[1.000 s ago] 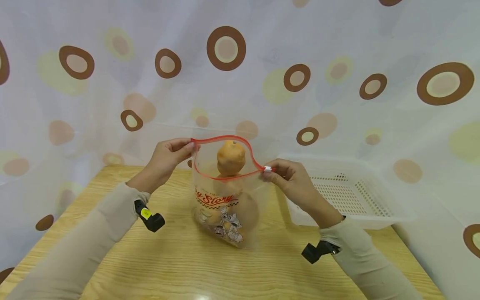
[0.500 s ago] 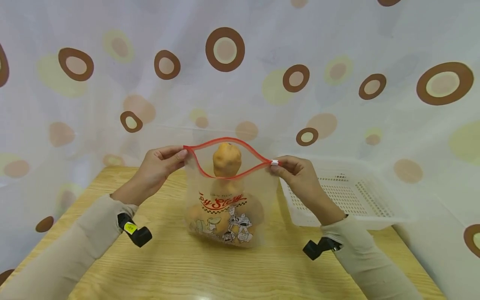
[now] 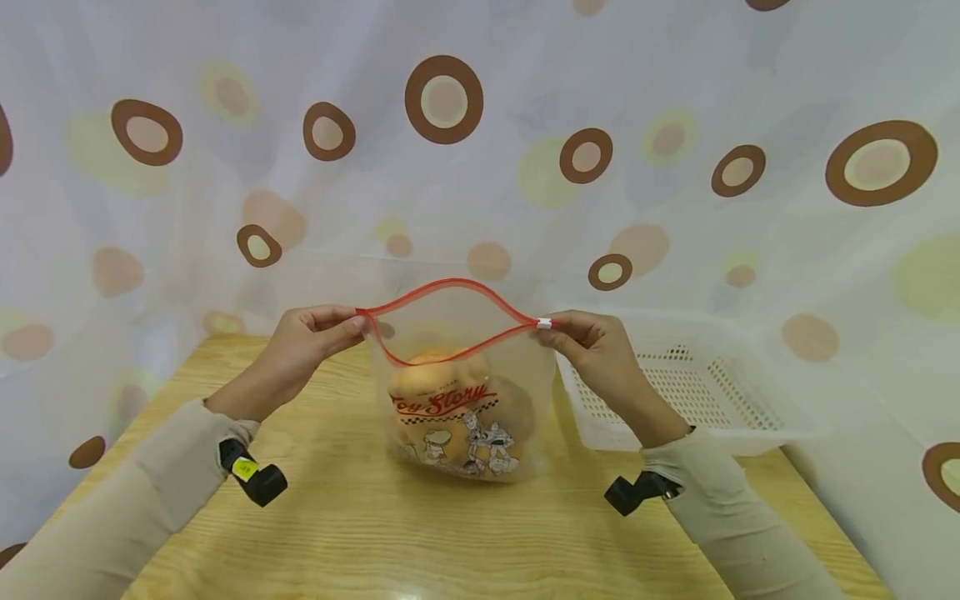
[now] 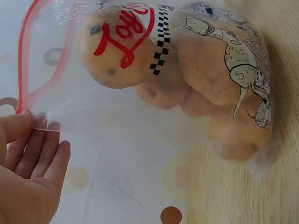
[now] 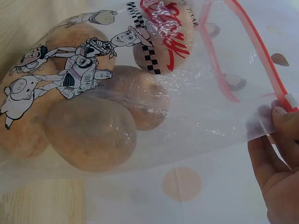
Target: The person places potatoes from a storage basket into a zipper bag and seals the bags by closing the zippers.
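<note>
A clear zip bag (image 3: 525, 450) with a red zip rim and printed cartoon figures stands upright on the table, its mouth spread apart. Several potatoes (image 5: 91, 135) fill its lower part, seen through the plastic; one potato (image 4: 112, 56) lies on top, behind the red lettering. My left hand (image 3: 303, 346) pinches the left corner of the rim between thumb and fingers. At the opposite corner, my right hand (image 3: 596, 350) pinches the rim by the white slider (image 3: 543, 323). In the right wrist view the thumb lies against that slider.
Behind my right hand a white perforated plastic basket (image 3: 675, 400) sits on the wooden table (image 3: 360, 542). A patterned sheet (image 3: 510, 108) hangs at the back and along the sides.
The top potato has dropped from the bag's mouth down onto the others. My left hand has moved left and down, widening the bag. The right hand has shifted slightly right and up.
</note>
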`<state>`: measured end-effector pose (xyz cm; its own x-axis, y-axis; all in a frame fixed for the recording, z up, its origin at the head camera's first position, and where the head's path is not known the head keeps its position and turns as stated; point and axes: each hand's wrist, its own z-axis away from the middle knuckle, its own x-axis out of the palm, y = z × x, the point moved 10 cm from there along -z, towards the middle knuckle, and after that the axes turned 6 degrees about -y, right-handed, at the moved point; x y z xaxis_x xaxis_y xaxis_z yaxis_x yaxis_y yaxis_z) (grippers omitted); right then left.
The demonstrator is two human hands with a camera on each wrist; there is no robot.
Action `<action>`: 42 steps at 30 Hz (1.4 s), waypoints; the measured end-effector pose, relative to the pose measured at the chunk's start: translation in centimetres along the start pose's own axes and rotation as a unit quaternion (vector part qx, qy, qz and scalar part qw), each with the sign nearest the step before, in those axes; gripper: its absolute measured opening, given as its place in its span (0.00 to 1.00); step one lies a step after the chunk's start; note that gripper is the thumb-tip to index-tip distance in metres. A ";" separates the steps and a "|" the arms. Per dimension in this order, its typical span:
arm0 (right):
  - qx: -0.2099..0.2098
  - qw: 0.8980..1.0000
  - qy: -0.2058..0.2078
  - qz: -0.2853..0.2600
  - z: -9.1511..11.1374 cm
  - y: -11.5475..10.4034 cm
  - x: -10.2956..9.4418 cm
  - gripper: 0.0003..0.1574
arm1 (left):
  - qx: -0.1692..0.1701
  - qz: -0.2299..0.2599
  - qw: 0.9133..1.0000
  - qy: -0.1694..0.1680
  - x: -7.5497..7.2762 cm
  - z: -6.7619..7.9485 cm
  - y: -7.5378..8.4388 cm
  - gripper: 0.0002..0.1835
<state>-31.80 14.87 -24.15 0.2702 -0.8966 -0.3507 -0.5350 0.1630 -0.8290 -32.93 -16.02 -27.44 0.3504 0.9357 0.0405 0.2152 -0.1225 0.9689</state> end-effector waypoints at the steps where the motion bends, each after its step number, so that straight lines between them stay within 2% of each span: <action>1: 0.002 1.000 0.003 -0.002 0.0 0.1 -0.1 0.13 | 0.005 0.000 1.000 0.002 -0.1 0.1 0.2 0.07; 4: 0.011 1.000 0.012 -0.015 0.0 0.4 -0.2 0.13 | 0.014 -0.006 1.000 0.012 -0.3 0.3 0.8 0.06; 9: 0.049 0.998 -0.003 -0.029 0.0 1.7 0.2 0.13 | -0.003 -0.021 1.000 0.007 -0.4 0.5 0.9 0.07; 15: 0.014 0.999 0.010 -0.043 -0.3 0.6 0.2 0.13 | 0.024 -0.046 0.999 0.013 -0.2 0.3 2.1 0.05; 21: 0.061 0.997 -0.019 -0.035 -0.1 2.1 1.0 0.14 | -0.034 -0.071 0.997 0.006 0.0 0.4 0.4 0.04; 27: 0.062 0.998 0.008 -0.024 0.1 2.0 0.1 0.14 | -0.010 -0.065 0.998 0.018 -0.8 0.6 1.0 0.06; 33: 0.096 0.995 0.009 -0.027 0.4 3.2 0.1 0.14 | -0.036 -0.053 0.998 0.023 -1.8 1.3 0.0 0.07; 37: 0.091 0.996 -0.012 -0.020 0.3 3.3 0.3 0.16 | -0.044 -0.056 0.997 0.017 -2.0 1.6 -0.4 0.12; 40: 0.083 0.996 -0.026 0.005 0.3 2.9 0.1 0.18 | -0.042 -0.086 0.995 0.013 -2.0 1.6 -0.2 0.19; 42: 0.084 0.996 -0.020 0.033 0.3 2.6 -0.4 0.20 | -0.038 -0.112 0.993 0.018 -2.1 1.5 0.2 0.22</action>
<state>-33.01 15.81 -26.30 0.2733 -0.8649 -0.4209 -0.4115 0.2904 -0.8639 -32.27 -18.51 -27.74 0.2686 0.9480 -0.1706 0.2135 0.1142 0.9702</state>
